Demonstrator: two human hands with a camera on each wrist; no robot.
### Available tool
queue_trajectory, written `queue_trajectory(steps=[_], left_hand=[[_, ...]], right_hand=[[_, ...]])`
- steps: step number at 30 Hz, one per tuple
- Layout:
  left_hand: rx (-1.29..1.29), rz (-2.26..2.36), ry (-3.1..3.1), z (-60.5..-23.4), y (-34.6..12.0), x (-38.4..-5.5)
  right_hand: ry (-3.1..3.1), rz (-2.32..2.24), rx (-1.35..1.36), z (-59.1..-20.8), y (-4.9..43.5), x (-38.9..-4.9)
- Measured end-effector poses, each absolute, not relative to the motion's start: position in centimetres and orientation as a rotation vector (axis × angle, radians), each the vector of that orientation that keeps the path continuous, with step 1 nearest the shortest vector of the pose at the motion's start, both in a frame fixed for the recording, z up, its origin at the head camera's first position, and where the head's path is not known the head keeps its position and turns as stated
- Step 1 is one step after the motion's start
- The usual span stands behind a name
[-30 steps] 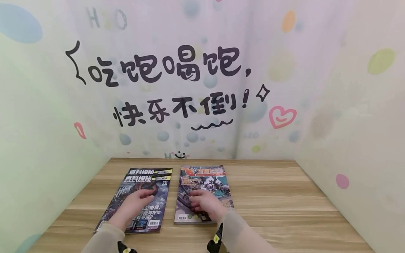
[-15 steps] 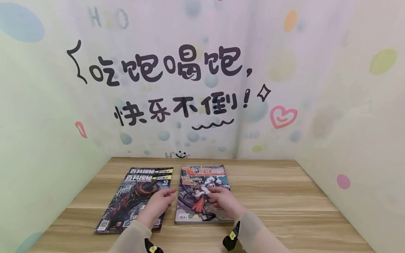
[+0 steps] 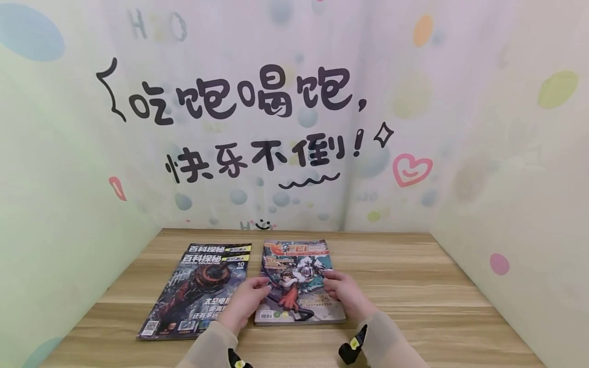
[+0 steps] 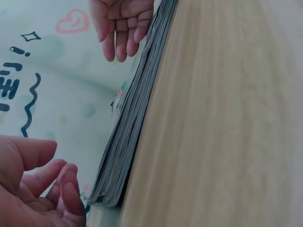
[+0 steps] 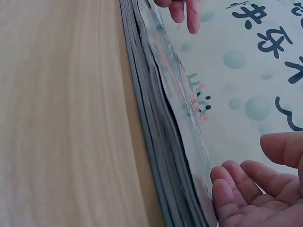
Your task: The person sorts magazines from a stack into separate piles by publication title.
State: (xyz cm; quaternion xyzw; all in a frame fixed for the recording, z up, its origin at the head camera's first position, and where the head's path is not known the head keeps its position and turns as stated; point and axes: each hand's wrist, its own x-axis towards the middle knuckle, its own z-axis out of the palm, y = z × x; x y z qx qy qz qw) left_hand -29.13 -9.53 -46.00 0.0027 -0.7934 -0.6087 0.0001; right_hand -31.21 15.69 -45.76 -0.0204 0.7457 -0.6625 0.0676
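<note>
Flanks magazine stack (image 3: 296,289) along 2 long sides, with left hand (image 3: 245,301) at its left, right hand (image 3: 349,295) opposite; grasps nothing

Two overlapping magazines (image 3: 198,286) left, another magazine (image 3: 296,291) right, all on table (image 3: 405,296), wall (image 3: 257,128) behind

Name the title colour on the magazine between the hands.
The title is mostly orange, clearest in the head view.

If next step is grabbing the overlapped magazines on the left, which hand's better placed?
Probably the left hand: in the head view it's right beside the dark magazines. The right hand is at the right edge of the neighbouring magazine stack, with that stack in between.
</note>
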Motion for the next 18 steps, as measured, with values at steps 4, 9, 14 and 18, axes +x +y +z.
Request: queue_trajectory(steps=[4,9,14,18], left_hand=[[0.025,-1.874,-2.486,-46.3,-9.1,-29.1],[0.001,-1.790,-2.500,-46.7,-8.9,-29.0],[0.014,-1.696,-2.564,-47.0,-8.8,-28.9],[0.022,-1.635,-2.585,-47.2,-8.8,-28.8]], right_hand=[[2.338,-1.980,-0.083,-46.2,16.1,-31.2],[2.495,-1.878,-0.108,-46.7,16.4,-31.2],[2.583,-1.823,-0.132,-47.0,16.5,-31.0],[2.601,-1.834,-0.115,-47.3,16.6,-30.9]])
